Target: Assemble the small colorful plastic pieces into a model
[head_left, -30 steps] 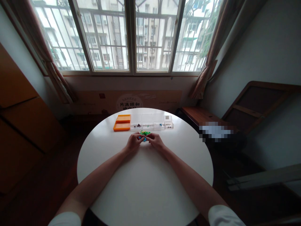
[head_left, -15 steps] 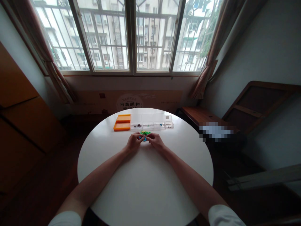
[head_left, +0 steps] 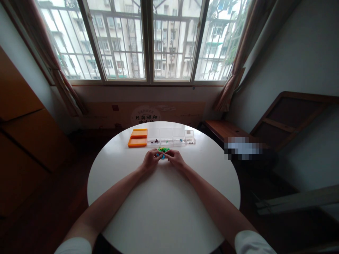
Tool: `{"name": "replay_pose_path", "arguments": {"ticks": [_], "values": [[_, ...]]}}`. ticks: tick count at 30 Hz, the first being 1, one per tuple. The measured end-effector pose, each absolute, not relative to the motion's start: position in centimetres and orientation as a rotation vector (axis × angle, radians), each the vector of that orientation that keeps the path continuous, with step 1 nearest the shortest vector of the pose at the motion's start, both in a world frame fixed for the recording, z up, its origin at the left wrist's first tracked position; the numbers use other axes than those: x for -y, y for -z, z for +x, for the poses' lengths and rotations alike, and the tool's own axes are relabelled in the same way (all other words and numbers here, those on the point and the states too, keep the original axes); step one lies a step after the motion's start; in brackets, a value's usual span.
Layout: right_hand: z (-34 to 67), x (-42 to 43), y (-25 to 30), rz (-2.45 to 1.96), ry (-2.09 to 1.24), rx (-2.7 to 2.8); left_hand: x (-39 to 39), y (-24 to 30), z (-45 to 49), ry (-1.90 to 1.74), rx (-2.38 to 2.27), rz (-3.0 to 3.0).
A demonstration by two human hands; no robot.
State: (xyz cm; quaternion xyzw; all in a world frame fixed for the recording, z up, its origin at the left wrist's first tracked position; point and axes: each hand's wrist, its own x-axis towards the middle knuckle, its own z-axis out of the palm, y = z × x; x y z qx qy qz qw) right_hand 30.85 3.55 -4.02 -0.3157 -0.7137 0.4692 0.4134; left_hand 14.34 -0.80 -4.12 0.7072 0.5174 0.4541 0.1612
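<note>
A small cluster of green, yellow and blue pieces, which looks like a toy brick model [head_left: 164, 150], sits at the far part of the table between my two hands. My left hand [head_left: 152, 158] is closed in a pinch on its left side. From the right, my right hand [head_left: 175, 157] pinches it too, and the fingertips of both hands nearly meet. Blue parts show below the fingers, green and yellow ones beyond them. The exact piece under each fingertip is too small to make out.
Just past my hands lie an orange tray [head_left: 137, 142] and a row of clear plastic boxes [head_left: 166, 140] holding several tiny dark, green and blue pieces. The round white table [head_left: 162, 201] ends near a wooden bench [head_left: 225, 129] on the right. A barred window is ahead.
</note>
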Motion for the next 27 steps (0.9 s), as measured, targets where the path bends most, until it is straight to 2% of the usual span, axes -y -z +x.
{"name": "replay_pose_path", "arguments": {"ticks": [27], "values": [[30.84, -3.71, 4.19, -0.802, -1.191, 1.787, 0.90, 3.96, 14.51, -1.313, -1.495, 2.035]]}}
